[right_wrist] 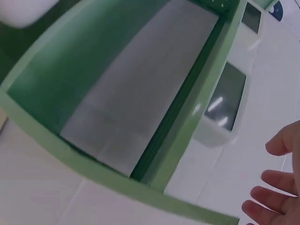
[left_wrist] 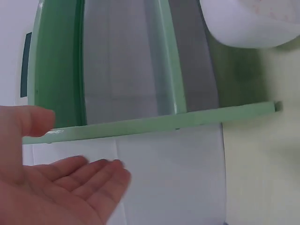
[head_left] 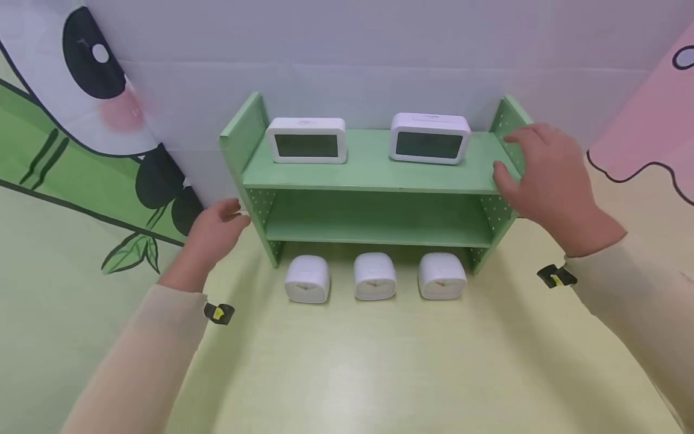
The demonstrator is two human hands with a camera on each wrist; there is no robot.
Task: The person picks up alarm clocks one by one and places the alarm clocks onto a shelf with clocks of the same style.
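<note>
A green two-tier shelf (head_left: 374, 218) stands in the middle of the head view. On its top board sit two white digital clocks, one at left (head_left: 306, 146) and one at right (head_left: 431, 144), their dark screens facing forward. My left hand (head_left: 215, 234) is beside the shelf's left side panel, and in the left wrist view its fingers are extended and the palm holds nothing. By the top of the right side panel (head_left: 508, 135) is my right hand (head_left: 553, 181), thumb and fingers spread apart with nothing between them.
Three small white rounded clocks, at left (head_left: 307, 279), middle (head_left: 375, 276) and right (head_left: 441, 276), stand in a row on the pale yellow table (head_left: 341, 367) at the shelf's foot. Behind is a pale wall covering (head_left: 374, 48) with cartoon drawings on both sides.
</note>
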